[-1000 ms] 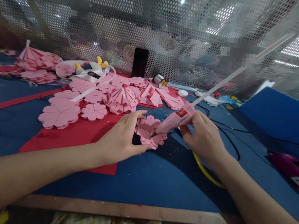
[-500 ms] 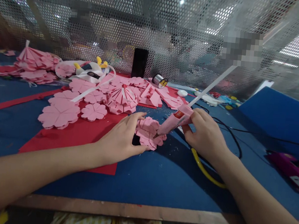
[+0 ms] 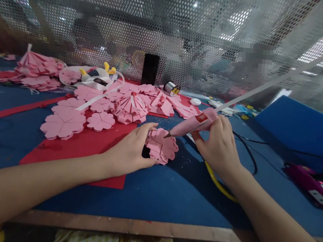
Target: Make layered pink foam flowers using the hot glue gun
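Between the thumb and fingers of my left hand (image 3: 132,147) is a pink paper flower (image 3: 162,148) made of layered petals, held just above or on the blue table. My right hand (image 3: 218,142) grips a pink glue gun (image 3: 194,122), with a long white glue stick (image 3: 253,92) sticking out of its back. The gun's dark nozzle points down to the left, at the flower's upper part; I cannot tell whether it touches. To the left, flat pink paper flowers (image 3: 63,121) lie stacked beside a pleated pink paper piece (image 3: 131,106).
Red paper (image 3: 89,152) lies under my left forearm. A black phone (image 3: 150,69) stands against the perforated metal screen, near a spool of thread (image 3: 172,88). Black cords, a yellow tube (image 3: 218,183), a purple power strip (image 3: 312,185) and a blue board (image 3: 310,133) are on the right.
The glue gun has tipped lower at its back, and its nozzle has moved from the flower's lower right side to its upper part. My left hand keeps hold of the flower.
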`<state>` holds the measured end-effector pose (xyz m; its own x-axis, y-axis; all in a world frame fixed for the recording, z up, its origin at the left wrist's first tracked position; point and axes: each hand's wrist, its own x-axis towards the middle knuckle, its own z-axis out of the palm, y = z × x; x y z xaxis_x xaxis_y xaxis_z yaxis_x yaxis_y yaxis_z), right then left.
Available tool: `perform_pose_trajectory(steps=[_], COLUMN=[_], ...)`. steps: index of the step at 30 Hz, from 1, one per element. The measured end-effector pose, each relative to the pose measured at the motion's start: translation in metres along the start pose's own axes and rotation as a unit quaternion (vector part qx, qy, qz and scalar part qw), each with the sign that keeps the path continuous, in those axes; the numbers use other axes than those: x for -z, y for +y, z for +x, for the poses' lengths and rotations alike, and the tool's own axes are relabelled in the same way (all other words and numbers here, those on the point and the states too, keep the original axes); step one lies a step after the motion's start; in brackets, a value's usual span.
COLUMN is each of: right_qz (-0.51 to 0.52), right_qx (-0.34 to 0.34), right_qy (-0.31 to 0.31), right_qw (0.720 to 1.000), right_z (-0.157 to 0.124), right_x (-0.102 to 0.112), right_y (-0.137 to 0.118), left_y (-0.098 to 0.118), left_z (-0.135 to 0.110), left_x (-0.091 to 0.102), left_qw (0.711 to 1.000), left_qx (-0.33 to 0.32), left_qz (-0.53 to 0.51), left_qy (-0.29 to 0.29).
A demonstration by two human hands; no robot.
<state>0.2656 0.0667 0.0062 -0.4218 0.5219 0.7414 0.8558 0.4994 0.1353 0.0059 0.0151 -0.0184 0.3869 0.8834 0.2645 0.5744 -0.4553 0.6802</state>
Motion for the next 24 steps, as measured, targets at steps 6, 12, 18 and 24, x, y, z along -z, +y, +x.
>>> perform_pose_trajectory(steps=[6, 12, 18, 24], right_qz=[0.008, -0.022, -0.019, -0.013], right_qx=[-0.001, -0.009, -0.019, 0.025], right_qy=[-0.037, -0.027, -0.045, -0.042], right_qw=[0.999, 0.999, 0.999, 0.999], right_z=[-0.001, -0.001, 0.0, 0.001], right_x=[-0.006, -0.009, -0.011, -0.006], right_y=[-0.006, -0.003, -0.002, -0.005], left_y=[-0.002, -0.001, 0.001, 0.021], left_z=[-0.001, 0.001, -0.003, 0.021], left_x=[-0.001, 0.0, -0.001, 0.019], left_qw=[1.0, 0.999, 0.999, 0.989], left_qx=[-0.015, -0.029, -0.026, -0.073], left_qz=[-0.009, -0.023, -0.003, 0.057], left_qy=[-0.008, -0.013, -0.021, 0.116])
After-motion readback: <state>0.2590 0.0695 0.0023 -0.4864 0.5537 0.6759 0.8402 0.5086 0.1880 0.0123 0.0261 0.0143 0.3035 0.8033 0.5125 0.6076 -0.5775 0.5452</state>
